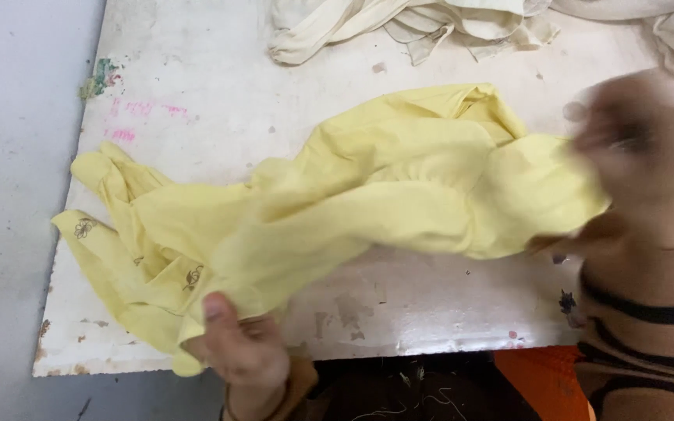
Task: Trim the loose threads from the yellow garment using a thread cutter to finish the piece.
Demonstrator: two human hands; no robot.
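The right hand (637,148) is bare and smeared by motion blur, so no ring or nail detail can be told. Its forearm wears a tan, close-fitting sleeve (645,343) crossed by dark bands (two narrow black ones near the wrist, another lower down). The left hand (242,347) is bare too, thumbnail showing, with a thin dark band at the wrist and a brown cuff (299,382) just below it.

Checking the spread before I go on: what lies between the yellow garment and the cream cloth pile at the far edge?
In the head view, only bare white tabletop, scuffed, with small specks, separates the yellow garment from the cream cloth pile; they do not touch.
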